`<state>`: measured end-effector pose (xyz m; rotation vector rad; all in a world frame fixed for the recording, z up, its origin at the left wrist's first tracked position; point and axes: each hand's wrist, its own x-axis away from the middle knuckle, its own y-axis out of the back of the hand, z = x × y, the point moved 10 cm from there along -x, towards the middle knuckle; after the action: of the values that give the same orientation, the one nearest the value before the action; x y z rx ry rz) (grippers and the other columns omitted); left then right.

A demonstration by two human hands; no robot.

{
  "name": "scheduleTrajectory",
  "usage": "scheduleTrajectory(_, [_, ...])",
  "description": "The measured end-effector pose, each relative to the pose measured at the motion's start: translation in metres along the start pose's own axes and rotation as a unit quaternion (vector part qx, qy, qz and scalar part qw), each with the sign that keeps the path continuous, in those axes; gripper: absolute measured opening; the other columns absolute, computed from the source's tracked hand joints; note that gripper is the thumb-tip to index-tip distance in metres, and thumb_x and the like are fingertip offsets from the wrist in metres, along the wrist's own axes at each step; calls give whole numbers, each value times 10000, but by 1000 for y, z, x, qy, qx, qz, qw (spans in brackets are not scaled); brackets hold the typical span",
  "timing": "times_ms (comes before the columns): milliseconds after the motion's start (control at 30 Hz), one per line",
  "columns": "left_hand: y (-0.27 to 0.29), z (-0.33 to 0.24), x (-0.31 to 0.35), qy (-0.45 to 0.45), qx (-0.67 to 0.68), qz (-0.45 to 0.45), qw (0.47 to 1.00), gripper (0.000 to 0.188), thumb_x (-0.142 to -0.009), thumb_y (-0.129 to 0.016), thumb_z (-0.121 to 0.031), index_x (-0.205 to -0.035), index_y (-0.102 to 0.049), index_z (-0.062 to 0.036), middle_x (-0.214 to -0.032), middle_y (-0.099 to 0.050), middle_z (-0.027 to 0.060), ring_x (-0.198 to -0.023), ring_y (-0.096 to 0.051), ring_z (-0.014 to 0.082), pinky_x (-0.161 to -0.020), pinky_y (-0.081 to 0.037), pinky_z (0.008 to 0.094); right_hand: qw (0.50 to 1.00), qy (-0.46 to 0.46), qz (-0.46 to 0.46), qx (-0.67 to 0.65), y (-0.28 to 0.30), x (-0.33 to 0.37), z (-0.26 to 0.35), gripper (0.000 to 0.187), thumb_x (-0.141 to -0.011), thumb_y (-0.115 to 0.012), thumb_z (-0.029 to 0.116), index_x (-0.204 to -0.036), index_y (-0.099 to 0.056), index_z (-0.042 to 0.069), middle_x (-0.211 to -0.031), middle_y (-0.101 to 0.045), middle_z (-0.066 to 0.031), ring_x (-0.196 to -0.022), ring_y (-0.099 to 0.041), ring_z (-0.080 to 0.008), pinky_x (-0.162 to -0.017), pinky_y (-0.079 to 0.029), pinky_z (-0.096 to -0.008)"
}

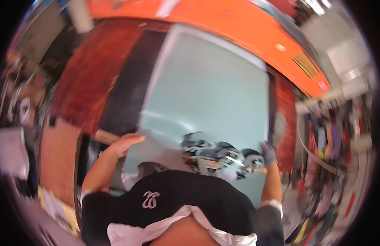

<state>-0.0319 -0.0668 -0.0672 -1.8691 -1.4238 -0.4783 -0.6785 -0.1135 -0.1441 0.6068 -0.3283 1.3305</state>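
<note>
Pale green sheet (210,82): large, spread over the middle of the red and black worktop (87,78), its near end close to the person's body.
Dark and white patches (214,156): across the sheet's near part, blurred.
Left hand (127,143): bare, at the sheet's near left edge; I cannot tell whether its grip is closed.
Right hand (269,153): grey-covered, at the near right edge, grip equally unclear.
Orange beam (206,16): along the far side.

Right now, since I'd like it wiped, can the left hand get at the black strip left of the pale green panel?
Probably yes: the left hand is at the left edge of the pale green panel, near the black strip, nothing visible between.
</note>
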Motion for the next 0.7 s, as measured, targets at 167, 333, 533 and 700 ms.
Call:
scheduleTrajectory(167, [-35, 6, -36, 32, -148, 136, 979, 462, -788, -652, -278, -1109, -570, 44, -989, -642, 134, -882, -626, 243, -808, -499, 380, 923, 97, -234, 290, 57, 79, 43, 271, -827, -532, 209, -1006, -590, 13, -854, -630, -146, -788, -608, -262, -708, -475, -384])
scheduleTrajectory(333, [-74, 42, -33, 115, 24, 71, 990, 369, -891, -544, -274, -1176, -530, -39, -1085, -611, 117, -960, -596, 274, -846, -480, 427, 954, 112, -255, 107, 117, 65, 72, 269, -813, -502, 204, -1010, -594, 46, -836, -628, -163, -732, -640, -301, -673, -516, -416])
scheduleTrajectory(533, [-133, 26, -35, 101, -225, -37, 969, 447, -895, -533, -383, -1245, -482, -110, -1193, -563, 87, -1076, -547, 292, -888, -456, 477, 927, 91, -309, 191, 155, 35, 122, 277, -820, -447, 164, -1017, -620, 77, -1047, -627, -174, -986, -599, -334, -834, -472, -421])
scheduleTrajectory(700, [-219, 32, -9, 128, 100, 67, 984, 573, -900, -435, -507, -1324, -422, -122, -1302, -492, 123, -1173, -477, 349, -945, -375, 588, 725, 188, -249, 614, 118, 39, 71, 191, -810, -523, 177, -916, -668, 114, -980, -641, -81, -994, -598, -254, -819, -493, -386])
